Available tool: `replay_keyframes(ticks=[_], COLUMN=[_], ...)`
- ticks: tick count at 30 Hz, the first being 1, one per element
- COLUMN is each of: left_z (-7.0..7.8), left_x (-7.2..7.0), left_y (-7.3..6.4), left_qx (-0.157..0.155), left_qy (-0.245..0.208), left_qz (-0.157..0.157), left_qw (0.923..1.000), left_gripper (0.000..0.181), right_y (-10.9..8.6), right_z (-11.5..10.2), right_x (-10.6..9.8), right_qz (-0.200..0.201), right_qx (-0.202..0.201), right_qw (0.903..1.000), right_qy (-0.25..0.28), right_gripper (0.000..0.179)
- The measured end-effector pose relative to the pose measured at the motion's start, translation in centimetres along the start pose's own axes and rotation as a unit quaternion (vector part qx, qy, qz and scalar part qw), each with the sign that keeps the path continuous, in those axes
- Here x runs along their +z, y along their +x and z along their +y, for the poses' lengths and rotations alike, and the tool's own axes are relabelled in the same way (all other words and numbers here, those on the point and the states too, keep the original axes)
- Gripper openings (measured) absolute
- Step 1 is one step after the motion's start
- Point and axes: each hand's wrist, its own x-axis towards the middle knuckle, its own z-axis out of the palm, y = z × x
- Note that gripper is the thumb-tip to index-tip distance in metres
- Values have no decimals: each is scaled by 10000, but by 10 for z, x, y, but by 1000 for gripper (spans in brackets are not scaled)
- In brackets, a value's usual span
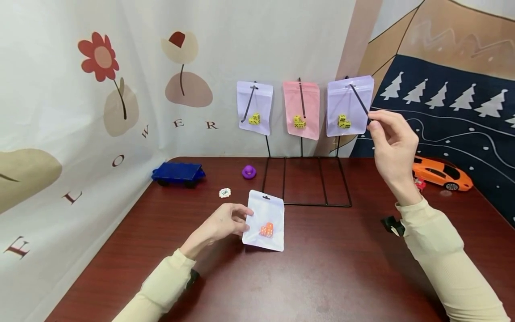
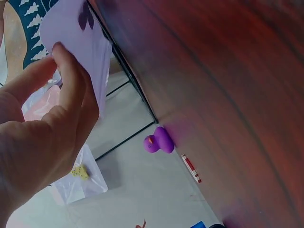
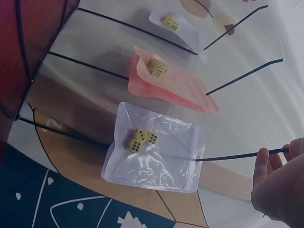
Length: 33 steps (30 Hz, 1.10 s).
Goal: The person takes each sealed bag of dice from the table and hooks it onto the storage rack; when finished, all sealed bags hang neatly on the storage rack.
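Observation:
My left hand [image 1: 223, 222] pinches the left edge of a pale zip pouch [image 1: 261, 208] between thumb and fingers, over the table in front of the rack. Orange dice [image 1: 267, 230] show through its front, below a hang hole. With the thumb and fingertips, my right hand [image 1: 396, 145] pinches the tip of the rack's right hook [image 1: 359, 99]. On that hook hangs a lavender pouch [image 3: 166, 123] with yellow dice [image 3: 141, 139]. A pink pouch [image 1: 301, 96] hangs from the middle hook and another lavender pouch [image 1: 257, 100] from the left one, both holding yellow dice.
The black wire rack [image 1: 318, 205] stands at the back of the brown table [image 1: 322, 264]. Left of it are a purple rubber duck [image 1: 249, 172], a poker chip [image 1: 225, 192] and a blue toy cart [image 1: 177, 173]. An orange toy car [image 1: 444, 174] stands at the right, beyond my right forearm.

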Motion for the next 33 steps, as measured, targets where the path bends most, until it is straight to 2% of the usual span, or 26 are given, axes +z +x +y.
replay_keyframes(ticks=[11, 15, 21, 24, 28, 33], left_z=[1, 2, 8, 11, 15, 25], left_x=[3, 2, 0, -2, -5, -4], left_y=[0, 1, -1, -3, -6, -11], left_qx=[728, 823, 809, 1010, 1477, 1965], left_qy=[124, 238, 429, 670, 952, 866], left_qz=[564, 781, 1070, 1225, 1431, 1531], left_qw=[9957, 9933, 9900, 9850, 9740, 9646], left_gripper=[35, 31, 26, 23, 21, 18], right_y=[-1, 0, -1, -1, 0, 0], right_z=[2, 2, 1, 2, 2, 2], right_x=[-1, -1, -1, -2, -2, -3], right_qz=[-17, -5, 3, -10, -30, -37], right_qx=[-49, -64, -60, -74, -109, -93], right_qw=[10000, 10000, 9999, 9999, 9999, 9999], right_qy=[28, 53, 86, 108, 114, 121], right_gripper=[18, 18, 18, 17, 17, 17])
